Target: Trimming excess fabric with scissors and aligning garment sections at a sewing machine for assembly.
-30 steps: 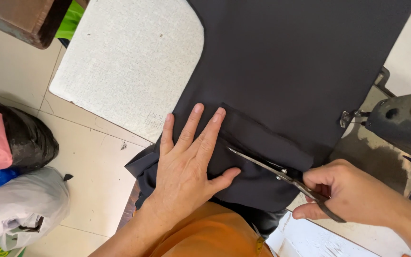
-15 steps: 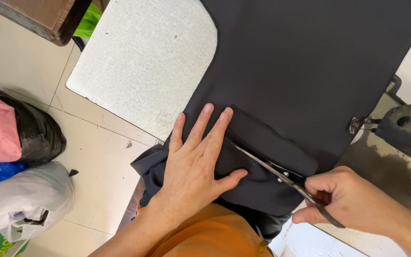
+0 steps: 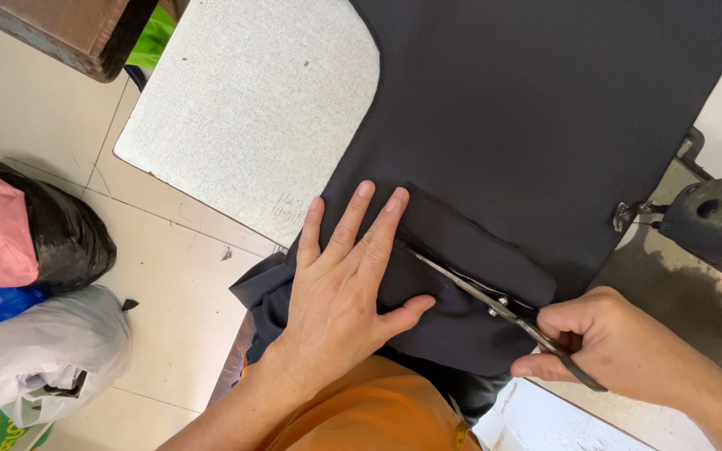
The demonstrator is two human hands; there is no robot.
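A large piece of dark fabric [image 3: 536, 125] lies across a light grey padded table [image 3: 252, 108], its near edge folded into a strip. My left hand [image 3: 340, 292] presses flat on that folded strip, fingers spread and pointing away from me. My right hand [image 3: 620, 347] grips the dark handles of a pair of scissors [image 3: 495, 305]. The blades point left toward my left fingertips and lie along the fold line of the fabric.
A dark sewing machine part [image 3: 712, 225] stands at the right edge. On the tiled floor to the left lie several bags: a black one with pink contents [image 3: 27, 225], a blue one and a grey plastic one [image 3: 52, 351]. A wooden piece of furniture [image 3: 68, 29] sits top left.
The view has shifted slightly, so everything sits a little further right and lower. The scissors have advanced a little further left along the fold. My left hand stays pressed on the fabric.
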